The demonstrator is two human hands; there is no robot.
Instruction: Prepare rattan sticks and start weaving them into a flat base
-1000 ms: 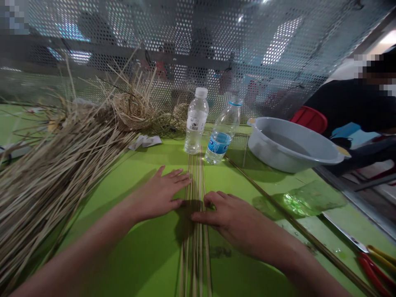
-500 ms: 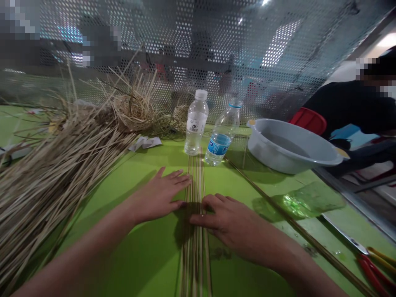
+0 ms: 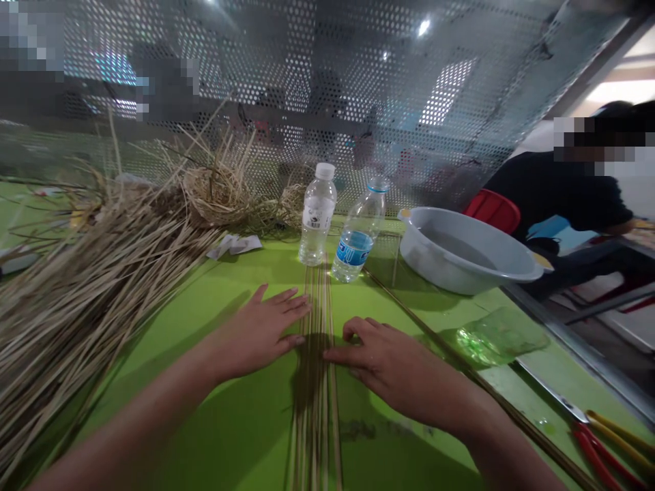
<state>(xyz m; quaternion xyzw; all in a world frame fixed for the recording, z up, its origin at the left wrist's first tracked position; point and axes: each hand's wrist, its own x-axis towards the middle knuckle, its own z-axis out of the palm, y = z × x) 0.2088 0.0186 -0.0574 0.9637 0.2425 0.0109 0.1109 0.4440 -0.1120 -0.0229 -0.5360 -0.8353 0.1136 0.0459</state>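
Observation:
Several thin pale strips [image 3: 316,409] that look like split bamboo or cane lie lengthwise, side by side, on the green table before me. At their left edge, my left hand [image 3: 256,334] is open, palm down, its fingers spread and the tips beside or on the outer strip. From the other side comes my right hand [image 3: 394,365], its index finger stretched to the right-hand strips and the other fingers bent. Nothing shows in its grip. The far strip ends reach toward a clear bottle with a white cap [image 3: 317,215] and a blue-labelled bottle [image 3: 355,247].
A heap of loose strips [image 3: 102,293] covers the left side, with a partly woven basket [image 3: 217,194] behind it. On the right are a grey basin [image 3: 460,269], a green plastic bottle [image 3: 499,337], shears [image 3: 588,426] and a long stick [image 3: 434,334]. Beyond sits a person [image 3: 557,184].
My right hand has shifted slightly right relative to the strips, its index fingertip moving from the middle ones to the right side. My left hand stays nearly in place. The view has turned slightly.

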